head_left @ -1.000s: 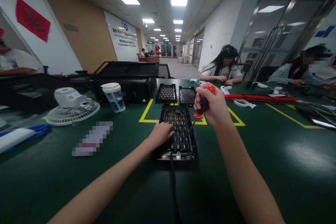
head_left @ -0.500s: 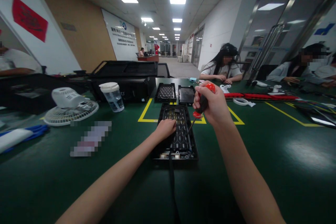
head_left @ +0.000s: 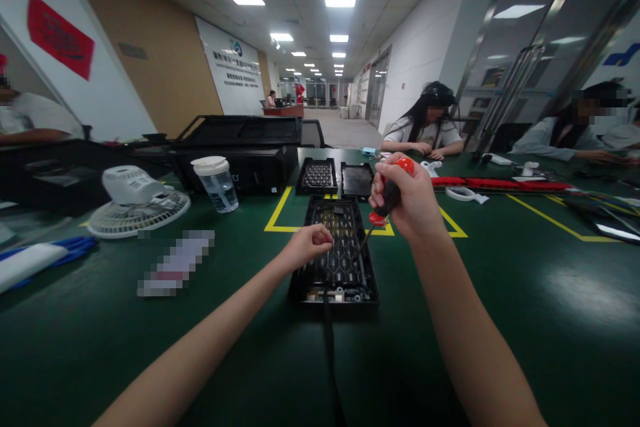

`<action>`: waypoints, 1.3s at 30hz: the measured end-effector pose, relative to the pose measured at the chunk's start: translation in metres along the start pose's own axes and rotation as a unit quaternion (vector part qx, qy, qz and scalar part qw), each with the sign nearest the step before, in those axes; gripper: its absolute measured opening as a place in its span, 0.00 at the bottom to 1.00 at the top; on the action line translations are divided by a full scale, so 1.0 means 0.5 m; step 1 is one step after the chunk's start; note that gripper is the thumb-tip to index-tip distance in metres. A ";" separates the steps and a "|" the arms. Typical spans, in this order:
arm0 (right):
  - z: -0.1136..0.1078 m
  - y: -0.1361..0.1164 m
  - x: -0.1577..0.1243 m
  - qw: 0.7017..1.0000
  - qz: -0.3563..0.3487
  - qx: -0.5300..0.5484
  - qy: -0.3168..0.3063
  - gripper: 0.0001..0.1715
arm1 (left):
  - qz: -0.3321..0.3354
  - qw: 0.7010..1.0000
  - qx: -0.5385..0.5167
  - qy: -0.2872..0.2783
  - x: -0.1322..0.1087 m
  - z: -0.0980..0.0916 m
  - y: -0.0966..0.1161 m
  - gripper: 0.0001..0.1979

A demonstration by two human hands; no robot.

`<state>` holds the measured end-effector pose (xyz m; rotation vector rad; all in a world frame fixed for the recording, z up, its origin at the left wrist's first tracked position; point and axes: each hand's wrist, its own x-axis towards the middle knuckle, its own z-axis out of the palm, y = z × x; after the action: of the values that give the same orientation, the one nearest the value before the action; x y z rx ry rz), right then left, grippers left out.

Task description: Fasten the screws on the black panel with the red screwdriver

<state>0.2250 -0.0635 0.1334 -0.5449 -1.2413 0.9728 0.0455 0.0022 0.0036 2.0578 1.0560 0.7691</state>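
Note:
In front of me a black open casing (head_left: 345,275) lies on the green table, its floor patterned with hexagonal cells. A black strap (head_left: 329,347) runs from its near edge toward me. My right hand (head_left: 411,197) grips a screwdriver (head_left: 379,215) with a red and black handle. The shaft slants down to the left, its tip inside the casing near the right side; whether it touches a screw cannot be made out. Over the casing's left side hovers my left hand (head_left: 309,244), thumb and fingers curled together. Anything between those fingertips is too small to see.
Two smaller black trays (head_left: 318,175) stand beyond the casing. To the left are a lidded water cup (head_left: 219,185), a white fan (head_left: 137,203) and a blurred flat item (head_left: 177,261). Black cases (head_left: 240,170) stand behind them. A person (head_left: 430,123) sits across the table at right.
My left hand has lifted from the casing's inside and shifted slightly left, its fingers now curled upward. The screwdriver stays at nearly the same spot in my right hand.

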 end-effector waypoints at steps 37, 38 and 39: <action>0.045 -0.038 -0.038 0.993 -0.019 0.073 -0.094 0.15 | -0.104 0.951 -0.288 0.034 -0.141 0.037 0.060 0.13; 0.046 -0.037 -0.038 0.993 -0.017 0.070 -0.092 0.15 | -0.105 0.952 -0.286 0.033 -0.141 0.037 0.060 0.14; 0.046 -0.036 -0.038 0.993 -0.016 0.069 -0.092 0.15 | -0.106 0.952 -0.286 0.033 -0.141 0.038 0.060 0.14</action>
<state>0.2082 -0.0924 0.1439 -0.3321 -1.3303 1.0924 0.0380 -0.0764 0.0028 1.4135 0.9314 0.9085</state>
